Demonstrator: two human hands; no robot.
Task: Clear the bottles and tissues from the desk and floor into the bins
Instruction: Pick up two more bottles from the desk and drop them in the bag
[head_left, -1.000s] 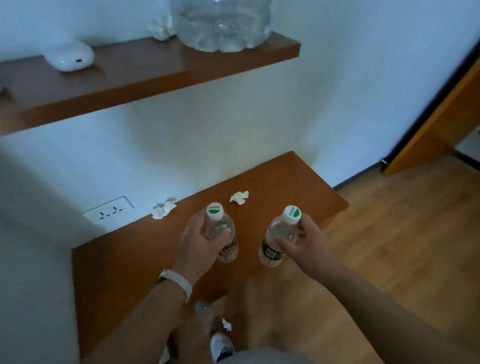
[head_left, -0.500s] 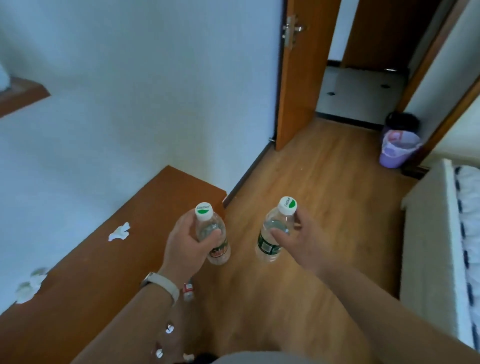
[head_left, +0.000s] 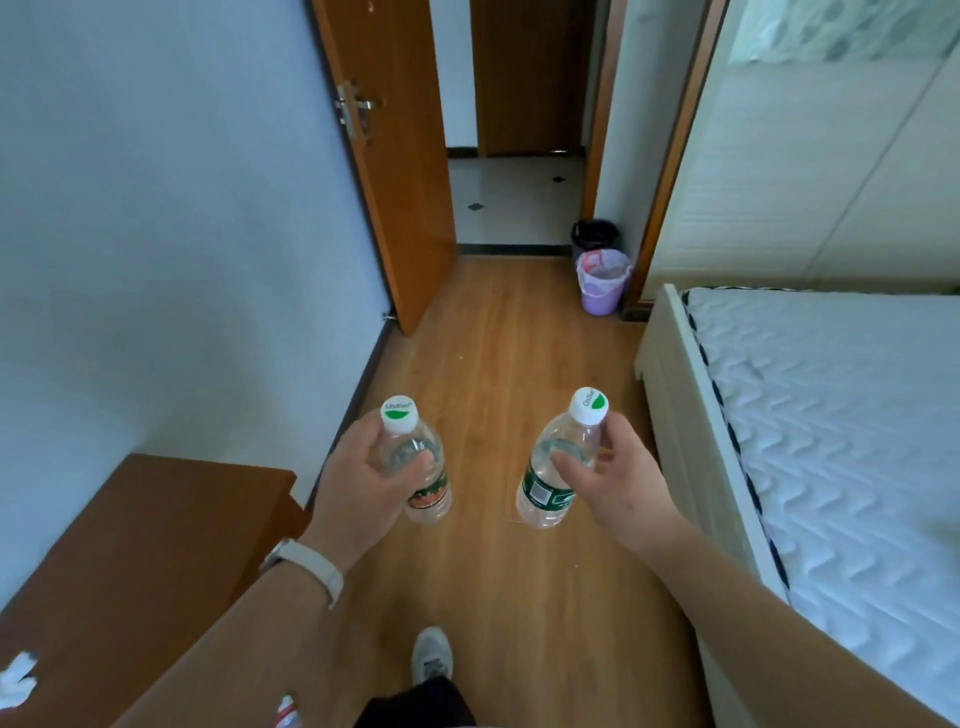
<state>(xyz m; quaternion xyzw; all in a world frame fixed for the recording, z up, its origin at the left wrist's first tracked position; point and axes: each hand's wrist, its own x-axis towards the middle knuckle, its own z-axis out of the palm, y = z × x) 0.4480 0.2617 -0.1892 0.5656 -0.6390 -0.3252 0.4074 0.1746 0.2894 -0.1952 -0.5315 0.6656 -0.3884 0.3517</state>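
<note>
My left hand (head_left: 358, 483) grips a clear plastic bottle with a red label (head_left: 423, 467) and a white cap. My right hand (head_left: 618, 483) holds a second clear bottle with a green label (head_left: 553, 480), tilted slightly left. Both bottles hang above the wooden floor. Far ahead by the doorway stand a purple bin (head_left: 602, 283) with a pale liner and a black bin (head_left: 595, 236) behind it. A crumpled white tissue (head_left: 18, 675) lies on the brown desk (head_left: 140, 561) at the lower left. Part of another bottle (head_left: 285, 714) shows at the bottom edge.
A white wall runs along the left. An open wooden door (head_left: 395, 156) leads to a tiled hallway. The bed with a white mattress (head_left: 831, 431) fills the right side. A strip of wooden floor (head_left: 498, 364) runs between wall and bed toward the bins. My shoe (head_left: 431, 657) is below.
The view has swung right, away from the desk and shelf toward the doorway. Both hands keep their bottles. The bins and bed have come into fuller view and the desk has slid to the lower left.
</note>
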